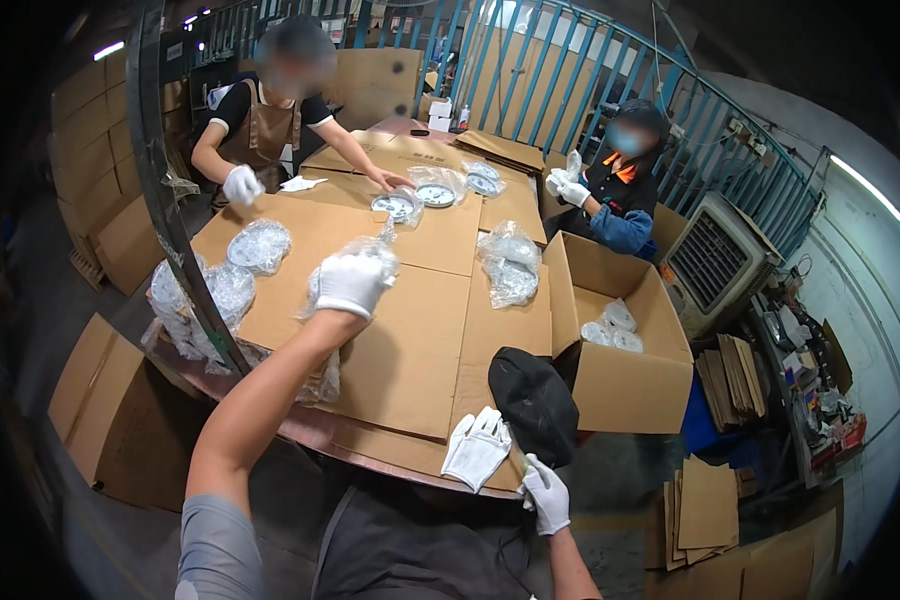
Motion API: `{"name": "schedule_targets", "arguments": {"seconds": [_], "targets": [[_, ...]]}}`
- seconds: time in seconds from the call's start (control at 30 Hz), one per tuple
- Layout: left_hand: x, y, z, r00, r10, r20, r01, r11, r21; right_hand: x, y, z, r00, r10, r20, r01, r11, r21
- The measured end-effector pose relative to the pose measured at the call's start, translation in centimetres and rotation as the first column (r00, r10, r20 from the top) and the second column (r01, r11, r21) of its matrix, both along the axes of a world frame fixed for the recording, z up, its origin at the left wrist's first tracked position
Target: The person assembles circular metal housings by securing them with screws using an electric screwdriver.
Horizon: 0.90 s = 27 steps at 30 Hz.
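Observation:
My left hand, in a white glove, is raised over the middle of the cardboard-covered table. Its fingers are closed on a crumpled clear plastic bag; whether anything is inside is hidden. At the table's front edge, my right hand, also gloved in white, has curled fingers. What they grip, if anything, is unclear. Beside it lie an empty white glove and a black cap. Bagged round metal parts rest left of my left hand. More bagged parts lie to its right.
Across the table, one person's gloved hand hovers while their bare hand touches a bagged disc. Another person at the right holds a wrapped item. An open carton containing bagged parts stands at the right. A metal post rises at the left.

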<state>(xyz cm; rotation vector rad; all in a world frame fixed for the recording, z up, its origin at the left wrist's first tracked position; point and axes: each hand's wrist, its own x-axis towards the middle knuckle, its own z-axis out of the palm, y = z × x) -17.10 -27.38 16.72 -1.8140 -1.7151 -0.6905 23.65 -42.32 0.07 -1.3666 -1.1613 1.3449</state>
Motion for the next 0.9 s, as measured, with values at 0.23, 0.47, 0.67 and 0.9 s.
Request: {"name": "schedule_targets", "arguments": {"seconds": [0.23,0.47,0.67,0.9], "targets": [[8.1,-10.3,-0.2,0.831,-0.526,-0.179,0.554,0.812,0.183,0.3,1.7,5.8,0.93,0.144,-0.337,-0.128,0.989,0.068],[11.7,-15.6,-7.5,0.651,-0.743,-0.155,0.744,0.665,-0.065,-5.9,2.8,9.6,0.813,0.091,-0.576,-0.19,0.975,-0.115],[11.8,-16.8,-10.3,0.653,-0.757,-0.035,0.757,0.653,0.011,-5.2,2.4,6.4,0.994,0.034,0.103,-0.054,0.98,0.193],[14.2,-18.3,-18.2,0.007,-0.249,0.968,0.39,0.892,0.227,-6.2,1.5,6.2,0.976,-0.065,0.209,0.022,0.98,0.199]]}}
